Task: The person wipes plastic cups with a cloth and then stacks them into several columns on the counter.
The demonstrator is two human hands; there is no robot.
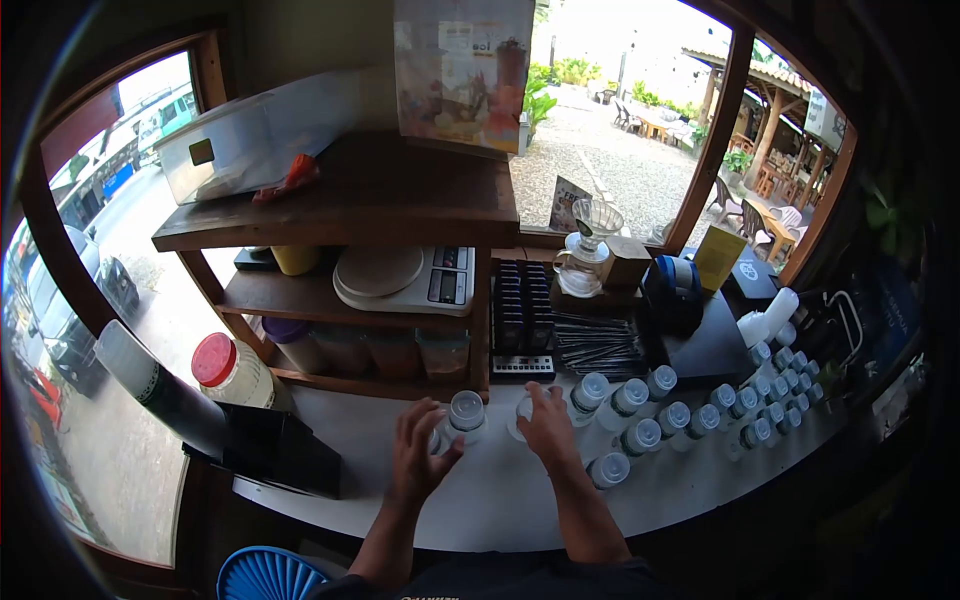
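Observation:
Several clear plastic cups stand upside down on the white counter. My left hand [418, 445] is beside an upturned clear cup [466, 412], its fingers curved and apart. Part of another clear cup shows behind that hand, partly hidden by the fingers. My right hand [548, 428] grips a clear plastic cup [522, 412] from above, its fingers covering much of the cup. To the right of this hand, further cups [631, 395] with dark printing stand in loose rows, one cup [608, 469] closest to the counter's front edge.
A wooden shelf [340, 215] holds a kitchen scale [405, 278] and tubs. At left are a black box [280, 450], a stack of cups [160, 390] and a red-lidded jar [225, 365]. Behind the cups sit a glass coffee dripper [590, 240] and black straws [600, 345].

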